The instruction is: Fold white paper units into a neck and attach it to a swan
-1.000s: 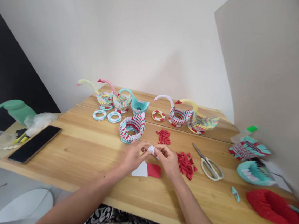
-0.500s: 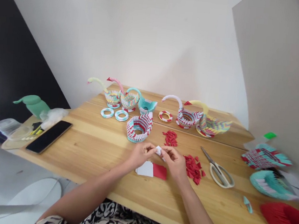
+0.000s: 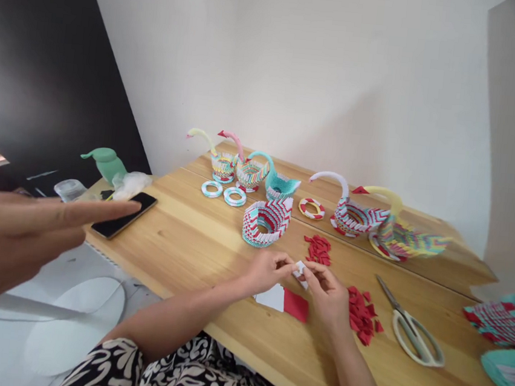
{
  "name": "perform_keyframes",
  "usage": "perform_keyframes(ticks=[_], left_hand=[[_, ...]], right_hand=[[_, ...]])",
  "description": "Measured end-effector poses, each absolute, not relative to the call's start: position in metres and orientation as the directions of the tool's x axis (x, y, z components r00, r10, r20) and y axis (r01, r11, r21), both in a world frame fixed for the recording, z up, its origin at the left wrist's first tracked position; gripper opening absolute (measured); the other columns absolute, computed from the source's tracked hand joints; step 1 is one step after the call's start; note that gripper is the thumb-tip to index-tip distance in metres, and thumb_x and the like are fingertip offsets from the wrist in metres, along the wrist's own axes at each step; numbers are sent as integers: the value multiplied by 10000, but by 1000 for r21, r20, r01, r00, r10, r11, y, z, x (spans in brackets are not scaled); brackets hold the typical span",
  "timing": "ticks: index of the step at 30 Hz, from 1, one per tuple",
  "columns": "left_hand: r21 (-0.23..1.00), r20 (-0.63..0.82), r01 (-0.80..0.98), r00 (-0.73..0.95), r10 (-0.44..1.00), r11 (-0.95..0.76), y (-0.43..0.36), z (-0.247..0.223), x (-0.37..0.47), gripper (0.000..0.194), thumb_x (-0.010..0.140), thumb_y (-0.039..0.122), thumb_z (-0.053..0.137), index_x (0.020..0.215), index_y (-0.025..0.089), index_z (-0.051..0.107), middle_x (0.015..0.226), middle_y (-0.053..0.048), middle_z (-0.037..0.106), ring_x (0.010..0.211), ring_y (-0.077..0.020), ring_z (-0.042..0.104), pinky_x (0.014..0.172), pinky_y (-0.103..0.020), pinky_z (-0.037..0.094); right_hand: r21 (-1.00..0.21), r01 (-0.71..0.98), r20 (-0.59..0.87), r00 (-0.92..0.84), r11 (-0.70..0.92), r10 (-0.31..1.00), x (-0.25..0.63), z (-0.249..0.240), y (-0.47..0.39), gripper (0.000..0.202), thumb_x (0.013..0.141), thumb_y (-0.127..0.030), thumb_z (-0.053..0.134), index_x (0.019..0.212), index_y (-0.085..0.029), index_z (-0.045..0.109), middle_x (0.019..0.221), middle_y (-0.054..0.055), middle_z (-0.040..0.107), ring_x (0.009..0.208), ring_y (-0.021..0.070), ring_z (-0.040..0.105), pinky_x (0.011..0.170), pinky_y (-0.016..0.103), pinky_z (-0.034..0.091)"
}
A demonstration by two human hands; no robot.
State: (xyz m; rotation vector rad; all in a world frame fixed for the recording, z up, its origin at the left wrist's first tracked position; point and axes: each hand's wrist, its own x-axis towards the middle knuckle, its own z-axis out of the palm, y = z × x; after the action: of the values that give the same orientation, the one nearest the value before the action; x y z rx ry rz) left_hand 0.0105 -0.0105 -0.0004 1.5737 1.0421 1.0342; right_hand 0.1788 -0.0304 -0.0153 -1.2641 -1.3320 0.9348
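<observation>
Five swan-necked paper baskets point(image 3: 284, 186) stand along the back of the desk point(image 3: 199, 230), three to the left and two to the right, their walls flaring open; I can't see down to their floors. In front of them sits a round red, white and teal paper bowl point(image 3: 277, 219), its mouth open, with wood colour showing at the bottom. Nearer, the person's left hand point(image 3: 265, 274) and right hand point(image 3: 327, 292) meet, fingertips of both pinching a small white paper slip point(image 3: 299, 269), just beyond white cards point(image 3: 271, 298) and red cards point(image 3: 296, 306) lying side by side. One heap of red paper pieces point(image 3: 318, 249) lies past the fingers, a second heap point(image 3: 361, 317) beside the right wrist, with scissors point(image 3: 410, 326) farther right. Over at the left, a clear plastic tub point(image 3: 70, 189) stands near a green bottle point(image 3: 109, 165); what the tub holds, I can't make out. Another person's hand point(image 3: 21, 231) extends from the left, fingers straight, partly hiding a black phone point(image 3: 115, 226); whether it touches, I can't tell. At the right edge, a teal boat-shaped paper form point(image 3: 508, 372) shows pale strips inside.
</observation>
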Motion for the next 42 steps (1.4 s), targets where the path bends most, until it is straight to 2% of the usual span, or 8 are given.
perform_keyframes(ticks=[8, 17, 21, 27, 31, 34, 37, 42], left_hand=[[892, 245, 295, 319, 916, -342, -9, -10, 7, 295, 847, 397, 552, 817, 151, 712, 697, 4, 669, 601, -93, 501, 539, -198, 317], [810, 213, 459, 346, 914, -364, -9, 2, 2, 253, 848, 337, 543, 765, 153, 695, 615, 12, 632, 555, -102, 492, 496, -207, 267], [740, 307, 460, 417, 856, -490, -24, 16, -24, 301, 882, 381, 520, 740, 175, 688, 646, -4, 652, 592, -125, 533, 536, -220, 305], [765, 369, 549, 58, 928, -338, -29, 16, -102, 281, 903, 369, 489, 865, 184, 697, 813, -43, 699, 719, -162, 597, 671, -250, 413], [748, 396, 583, -7, 918, -318, -6, 6, -130, 278, 875, 358, 541, 1058, 187, 660, 966, -65, 697, 904, -203, 618, 844, -304, 448], [721, 394, 595, 67, 916, -354, 18, 0, -132, 535, 804, 392, 638, 1284, 185, 523, 1225, -109, 618, 1163, -260, 539, 1003, -374, 389], [734, 346, 562, 175, 922, -382, 44, -6, -124, 906, 677, 431, 751, 1421, 120, 337, 1450, -191, 395, 1345, -329, 356, 1096, -439, 288], [823, 279, 430, 266, 923, -372, 74, -19, -109, 1180, 542, 461, 823, 1462, 61, 203, 1500, -254, 255, 1384, -374, 266, 1111, -468, 267]], right_hand=[[-976, 188, 138, 130, 112, 982, 175, -9, -29, 304, 690, -463, 724, 835, -197, 705, 708, 36, 678, 643, 162, 599, 616, 271, 494], [-970, 196, 163, 70, 147, 984, 180, -28, -26, 294, 741, -446, 696, 902, -199, 695, 765, 30, 676, 682, 158, 599, 653, 275, 495], [-951, 275, 157, 39, 141, 987, 174, -15, -31, 317, 746, -474, 677, 888, -192, 694, 781, 51, 693, 699, 184, 617, 672, 305, 500], [-898, 392, 131, -197, 200, 972, 134, 10, -35, 302, 788, -464, 626, 886, -189, 704, 847, 71, 726, 755, 210, 650, 693, 312, 505], [-801, 496, 194, -314, 335, 929, 108, 34, -27, 256, 842, -413, 566, 911, -212, 709, 940, 56, 733, 874, 220, 658, 803, 330, 484], [-753, 542, 301, -219, 373, 928, 98, 53, -10, 293, 857, -432, 539, 975, -214, 697, 1014, 64, 723, 966, 236, 646, 867, 356, 469], [-712, 580, 337, -213, 396, 917, 87, 61, 16, 364, 863, -438, 527, 1116, -209, 653, 1103, 82, 699, 990, 239, 647, 873, 372, 473], [-586, 706, 273, -291, 398, 917, 62, 56, 59, 484, 816, -426, 563, 1219, -161, 599, 1043, 113, 710, 919, 255, 658, 812, 370, 477]])
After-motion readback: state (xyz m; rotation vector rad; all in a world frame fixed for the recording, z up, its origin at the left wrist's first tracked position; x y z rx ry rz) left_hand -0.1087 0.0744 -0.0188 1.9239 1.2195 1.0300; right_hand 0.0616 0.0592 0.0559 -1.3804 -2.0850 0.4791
